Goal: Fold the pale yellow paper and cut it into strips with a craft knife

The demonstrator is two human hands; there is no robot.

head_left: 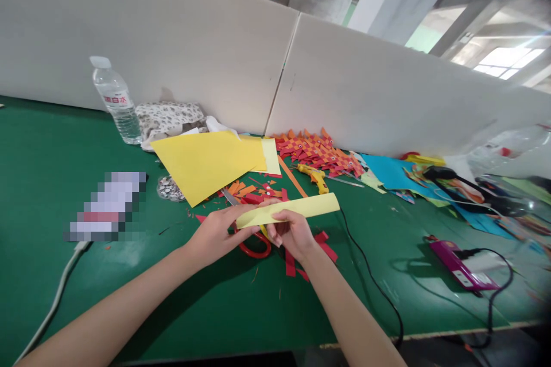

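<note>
Both of my hands hold a long pale yellow paper strip [297, 209] just above the green table [51, 149]. My left hand [219, 230] pinches the strip's left end. My right hand [290, 232] has its fingers curled over the strip's lower edge near the middle. Under my hands lie red-handled scissors [252, 248], blades pointing up-left, partly hidden by my left hand. Red paper scraps [321, 248] lie under and beside my right hand.
A big yellow sheet [206, 163] lies behind my hands, with orange and red woven paper pieces [321, 152], a yellow glue gun [314, 176] and its black cord [370, 275]. A water bottle [115, 100] stands back left. A purple device [460, 264] lies right. White partitions [181, 34] close the back.
</note>
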